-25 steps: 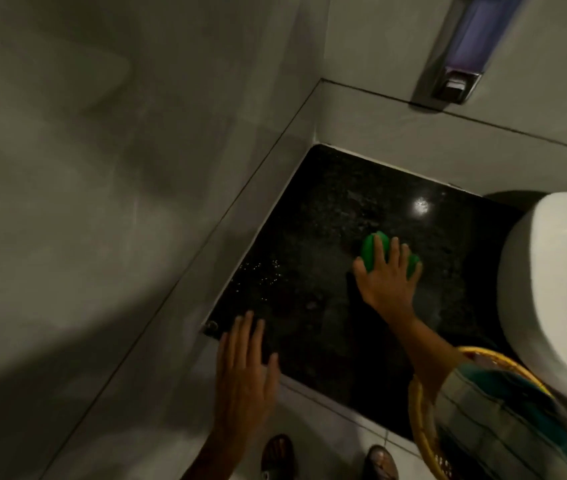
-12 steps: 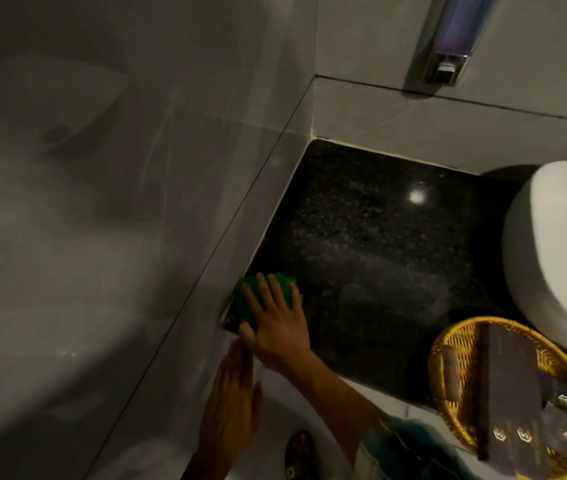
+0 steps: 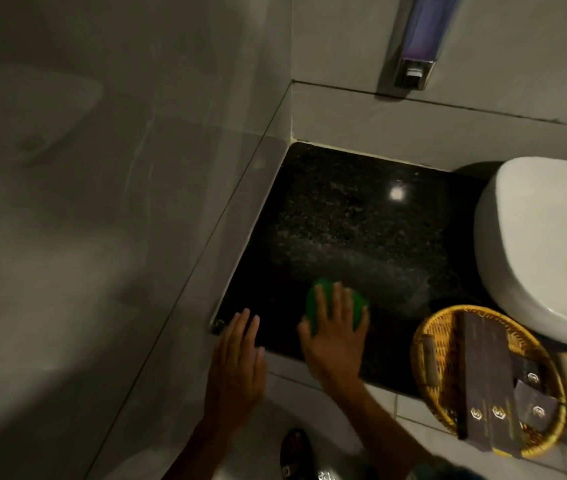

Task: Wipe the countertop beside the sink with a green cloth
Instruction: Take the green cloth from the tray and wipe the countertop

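Observation:
A black speckled countertop (image 3: pixel 351 216) lies between a grey wall on the left and a white sink (image 3: pixel 531 237) on the right. My right hand (image 3: pixel 335 336) presses flat on a bunched green cloth (image 3: pixel 358 306) near the counter's front edge, fingers spread over it. My left hand (image 3: pixel 237 368) hovers open, palm down, at the counter's front left corner, holding nothing. A pale wet streak crosses the counter just behind the cloth.
A yellow woven basket (image 3: pixel 427 341) with dark boxes sits at the counter's front right, against the sink. A soap dispenser (image 3: pixel 417 43) hangs on the back wall. Tiled floor and a shoe (image 3: pixel 295 452) show below the counter edge.
My right hand slid the green cloth from the back middle to the front left corner, then rightward along the front edge. My left hand moved up to the corner.

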{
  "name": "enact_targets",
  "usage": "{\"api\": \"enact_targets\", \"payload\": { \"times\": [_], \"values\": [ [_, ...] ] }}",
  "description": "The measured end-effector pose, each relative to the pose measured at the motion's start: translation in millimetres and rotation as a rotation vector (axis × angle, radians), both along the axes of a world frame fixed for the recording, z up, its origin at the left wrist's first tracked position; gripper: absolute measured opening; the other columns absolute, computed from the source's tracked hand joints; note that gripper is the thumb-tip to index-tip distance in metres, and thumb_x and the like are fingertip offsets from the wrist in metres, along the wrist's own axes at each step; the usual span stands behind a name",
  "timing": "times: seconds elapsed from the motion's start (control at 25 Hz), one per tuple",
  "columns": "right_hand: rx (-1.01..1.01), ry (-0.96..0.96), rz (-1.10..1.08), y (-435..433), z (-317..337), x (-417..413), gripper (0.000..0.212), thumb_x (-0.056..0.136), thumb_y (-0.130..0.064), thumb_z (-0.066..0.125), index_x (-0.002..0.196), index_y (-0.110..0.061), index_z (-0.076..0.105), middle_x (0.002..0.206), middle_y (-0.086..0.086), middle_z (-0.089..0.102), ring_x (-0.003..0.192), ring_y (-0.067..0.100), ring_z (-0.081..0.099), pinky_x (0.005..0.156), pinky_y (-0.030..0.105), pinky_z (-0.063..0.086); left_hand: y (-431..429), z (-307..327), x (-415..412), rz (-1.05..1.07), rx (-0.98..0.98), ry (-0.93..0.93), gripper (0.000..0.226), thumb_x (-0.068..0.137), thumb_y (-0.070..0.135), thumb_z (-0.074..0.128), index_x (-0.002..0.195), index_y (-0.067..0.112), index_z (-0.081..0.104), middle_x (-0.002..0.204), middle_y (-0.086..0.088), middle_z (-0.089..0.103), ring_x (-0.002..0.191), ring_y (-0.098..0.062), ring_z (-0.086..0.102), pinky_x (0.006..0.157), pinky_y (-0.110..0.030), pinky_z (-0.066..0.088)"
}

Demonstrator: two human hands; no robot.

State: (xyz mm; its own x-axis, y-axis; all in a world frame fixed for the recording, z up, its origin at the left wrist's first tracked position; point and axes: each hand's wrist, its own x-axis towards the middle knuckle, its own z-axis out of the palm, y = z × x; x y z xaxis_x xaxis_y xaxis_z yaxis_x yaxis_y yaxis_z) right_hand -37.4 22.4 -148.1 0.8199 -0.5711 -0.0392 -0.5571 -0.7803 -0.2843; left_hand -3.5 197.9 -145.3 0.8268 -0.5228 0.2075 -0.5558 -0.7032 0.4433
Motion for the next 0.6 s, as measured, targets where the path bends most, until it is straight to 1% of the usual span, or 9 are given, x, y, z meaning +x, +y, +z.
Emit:
{"api": "enact_targets", "payload": {
  "times": [0.08,0.12,0.2,0.24,0.28,0.4,0.48,0.56,0.6],
  "values": [
    [-0.065,0.008,0.174,14,-1,-18,0.067,0.087,-0.056,0.032,0.148,-0.031,0.021,0.159,0.007,0.018,0.147,0.028,0.017,0.115,0.053,0.004,-27,7,19,0.017,-0.035,-0.021,0.047,0.094,0.024,0.040,0.137,0.008,0.048,0.147,-0.013,0.044,0.138,-0.025,0.037,0.110,-0.040,0.034],
    [-0.098,0.004,0.202,2,-2,-17,0.066,0.087,-0.057,0.031,0.148,-0.031,0.023,0.158,0.007,0.022,0.146,0.027,0.020,0.115,0.052,0.005,-40,10,30,0.025,-0.056,-0.028,0.045,0.094,0.023,0.040,0.135,0.008,0.050,0.146,-0.013,0.046,0.137,-0.026,0.039,0.110,-0.042,0.035],
    [-0.095,0.034,0.081,-30,-2,-8,0.066,0.088,-0.056,0.029,0.149,-0.031,0.018,0.160,0.007,0.018,0.148,0.026,0.013,0.118,0.051,-0.002,-66,13,48,-0.004,-0.061,-0.036,0.042,0.095,0.023,0.042,0.132,0.010,0.054,0.146,-0.014,0.047,0.138,-0.028,0.039,0.111,-0.044,0.036],
    [-0.067,0.050,-0.035,-48,-2,-2,0.067,0.089,-0.055,0.029,0.149,-0.030,0.015,0.161,0.008,0.014,0.148,0.026,0.008,0.118,0.052,-0.005,-82,15,55,-0.042,-0.034,-0.035,0.041,0.095,0.024,0.042,0.132,0.010,0.054,0.146,-0.015,0.047,0.137,-0.030,0.039,0.110,-0.045,0.037],
    [-0.043,0.048,-0.148,-61,-1,6,0.067,0.089,-0.053,0.032,0.149,-0.028,0.015,0.161,0.009,0.014,0.148,0.026,0.006,0.117,0.055,-0.004,-95,17,61,-0.071,0.017,-0.028,0.042,0.095,0.026,0.041,0.132,0.010,0.055,0.145,-0.016,0.047,0.137,-0.032,0.040,0.110,-0.048,0.038],
    [0.010,0.012,-0.375,-83,4,42,0.065,0.090,-0.046,0.043,0.147,-0.021,0.026,0.157,0.014,0.024,0.147,0.030,0.013,0.114,0.061,0.003,-126,17,73,-0.067,0.162,0.052,0.052,0.093,0.035,0.034,0.136,0.011,0.051,0.147,-0.019,0.044,0.139,-0.036,0.038,0.111,-0.056,0.034],
    [0.006,-0.051,-0.451,-102,5,64,0.063,0.089,-0.043,0.047,0.145,-0.018,0.034,0.154,0.018,0.031,0.145,0.033,0.020,0.113,0.063,0.007,-128,6,74,-0.047,0.230,0.071,0.056,0.093,0.041,0.029,0.140,0.015,0.046,0.151,-0.016,0.039,0.142,-0.034,0.032,0.115,-0.054,0.027],
    [-0.024,-0.077,-0.494,-135,4,76,0.061,0.089,-0.042,0.048,0.143,-0.016,0.037,0.151,0.020,0.035,0.143,0.034,0.025,0.112,0.064,0.012,-123,-4,74,-0.054,0.219,0.053,0.056,0.093,0.044,0.030,0.140,0.019,0.045,0.152,-0.013,0.038,0.143,-0.031,0.031,0.116,-0.053,0.026],
    [-0.007,-0.056,-0.515,-160,0,90,0.060,0.090,-0.042,0.046,0.144,-0.017,0.035,0.153,0.019,0.032,0.144,0.034,0.023,0.113,0.064,0.012,-124,-13,81,-0.040,0.212,0.070,0.055,0.093,0.045,0.031,0.140,0.020,0.045,0.153,-0.011,0.038,0.143,-0.030,0.031,0.116,-0.052,0.026]
  ]
}}
